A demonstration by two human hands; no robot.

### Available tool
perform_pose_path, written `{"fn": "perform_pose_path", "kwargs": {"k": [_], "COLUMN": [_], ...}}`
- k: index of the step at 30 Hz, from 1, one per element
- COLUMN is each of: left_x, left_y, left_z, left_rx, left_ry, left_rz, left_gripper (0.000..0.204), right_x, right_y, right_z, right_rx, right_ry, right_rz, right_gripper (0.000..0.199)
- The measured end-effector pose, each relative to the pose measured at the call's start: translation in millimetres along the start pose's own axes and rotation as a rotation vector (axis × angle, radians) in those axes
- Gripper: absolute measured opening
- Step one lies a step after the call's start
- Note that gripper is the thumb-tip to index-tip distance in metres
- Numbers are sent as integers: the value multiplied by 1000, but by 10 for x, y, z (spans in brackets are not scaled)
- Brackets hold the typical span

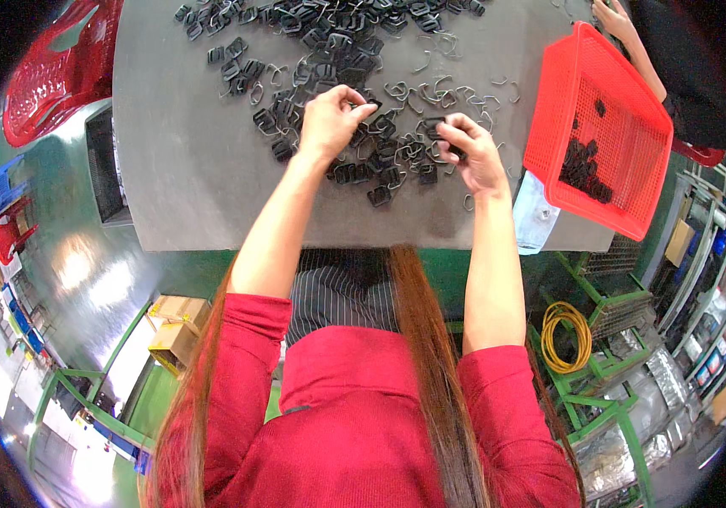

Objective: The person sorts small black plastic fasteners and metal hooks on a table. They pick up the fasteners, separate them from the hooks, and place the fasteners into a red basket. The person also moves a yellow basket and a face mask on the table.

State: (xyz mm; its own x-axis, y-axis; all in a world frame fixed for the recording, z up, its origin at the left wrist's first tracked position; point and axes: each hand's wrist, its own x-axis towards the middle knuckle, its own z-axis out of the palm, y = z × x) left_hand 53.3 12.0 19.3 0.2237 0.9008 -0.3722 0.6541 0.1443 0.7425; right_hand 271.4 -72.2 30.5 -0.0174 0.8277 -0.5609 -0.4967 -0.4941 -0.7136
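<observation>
My left hand (333, 123) is closed in a pinch over the heap, with a small black plastic piece (373, 103) showing at its fingertips. To its right, my right hand (477, 157) has its fingers curled round another black plastic piece (456, 151), partly hidden by them. Between and below the hands lies a loose pile of black buckle-like pieces (350, 174), many with thin bent wire loops. Bare wire loops (443, 89) are scattered beyond my right hand. A larger heap of black pieces (329, 38) stretches to the far edge of the grey table (185, 161).
A red plastic basket (541, 135) with some black pieces stands tilted at the table's right, over a pale blue sheet (535, 218). Another person's hand (615, 21) is at the far right. A red chair (62, 76) stands left; a coiled yellow hose (566, 339) hangs lower right.
</observation>
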Motion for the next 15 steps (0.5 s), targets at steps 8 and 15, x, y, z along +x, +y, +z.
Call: {"fn": "perform_pose_path", "kwargs": {"k": [8,15], "left_x": [-242,-463], "left_y": [-313,-347], "left_z": [-635,-357], "left_rx": [-1506,-175], "left_ry": [-463,133], "left_rz": [-5,-179], "left_gripper": [23,31], "right_x": [456,405], "right_y": [225,337], "right_z": [460,821], "right_rx": [-933,-1255], "right_ry": [-103,234], "right_rz": [-229,-305], "right_gripper": [32,18]}}
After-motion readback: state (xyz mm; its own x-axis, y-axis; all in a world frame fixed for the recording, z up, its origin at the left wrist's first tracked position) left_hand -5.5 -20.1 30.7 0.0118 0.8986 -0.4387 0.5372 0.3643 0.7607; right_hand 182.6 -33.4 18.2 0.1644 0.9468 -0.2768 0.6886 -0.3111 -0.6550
